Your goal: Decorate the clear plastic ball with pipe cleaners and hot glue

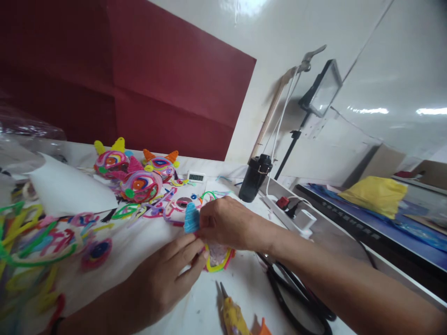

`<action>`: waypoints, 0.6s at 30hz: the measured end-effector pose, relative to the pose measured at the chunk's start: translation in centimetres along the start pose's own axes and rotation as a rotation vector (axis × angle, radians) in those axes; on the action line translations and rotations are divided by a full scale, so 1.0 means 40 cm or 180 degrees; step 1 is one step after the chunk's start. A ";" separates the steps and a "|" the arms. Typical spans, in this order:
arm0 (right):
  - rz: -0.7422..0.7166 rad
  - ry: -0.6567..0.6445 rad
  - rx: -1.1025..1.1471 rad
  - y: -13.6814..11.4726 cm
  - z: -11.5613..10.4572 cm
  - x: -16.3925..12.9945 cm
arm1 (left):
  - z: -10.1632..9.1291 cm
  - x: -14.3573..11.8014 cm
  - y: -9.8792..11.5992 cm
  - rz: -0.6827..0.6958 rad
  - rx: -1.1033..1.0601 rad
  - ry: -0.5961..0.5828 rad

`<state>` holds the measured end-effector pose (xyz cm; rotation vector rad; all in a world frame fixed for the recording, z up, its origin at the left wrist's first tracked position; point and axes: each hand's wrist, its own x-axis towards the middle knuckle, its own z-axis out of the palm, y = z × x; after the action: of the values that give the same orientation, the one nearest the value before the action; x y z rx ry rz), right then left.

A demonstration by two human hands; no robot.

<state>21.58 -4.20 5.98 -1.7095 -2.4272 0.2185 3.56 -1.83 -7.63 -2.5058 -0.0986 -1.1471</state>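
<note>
**crafty_mo:** Hands first: the right hand (223,222) is pinched shut on a little blue pipe-cleaner cone (191,217), holding it upright against the top edge of a pink coiled piece with a yellow rim (219,258). The left hand (164,277) lies mostly open, fingers stretched flat, fingertips pressing that coiled piece down on the white surface (209,307). It grips nothing, just steadies.

**pipecleaner_pat:** So my guess is the cone's being fitted on as an ear or horn, same as the finished faces (139,174) further back?

**crafty_mo:** Looks that way to me. The next move probably calls for fixing the cone in place without letting it tip. A yellow tool, maybe a glue gun (234,318), lies just beside the left hand, with black scissors (296,302) under the right forearm.

**pipecleaner_pat:** Any readable labels?

**crafty_mo:** Only a small digital timer (196,177) behind the faces; its digits are too blurred to read. No brands I can make out.
</note>
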 end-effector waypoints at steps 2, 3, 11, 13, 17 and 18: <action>-0.0034 0.0014 0.0094 0.003 -0.003 -0.005 | -0.002 0.002 0.000 0.0008 0.0045 0.0031; -0.0042 0.0030 0.0161 0.006 -0.005 -0.009 | -0.001 0.002 0.000 0.0015 0.0090 0.0040; -0.0202 0.0542 0.0635 0.044 0.006 -0.046 | 0.016 -0.012 -0.009 0.0109 0.0305 0.0006; -0.0284 0.0732 0.0631 0.056 0.010 -0.054 | 0.015 -0.015 -0.011 0.0091 0.0296 -0.0060; -0.0219 0.0827 0.0648 0.083 0.015 -0.068 | 0.010 -0.013 -0.013 -0.0099 0.0181 -0.0166; -0.0181 0.0799 0.0681 0.089 0.017 -0.070 | 0.009 -0.010 -0.013 -0.0128 0.0150 -0.0161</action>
<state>25.63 -5.68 4.42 -1.4782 -2.1813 0.2316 3.43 -1.16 -7.99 -2.5023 -0.1884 -1.0846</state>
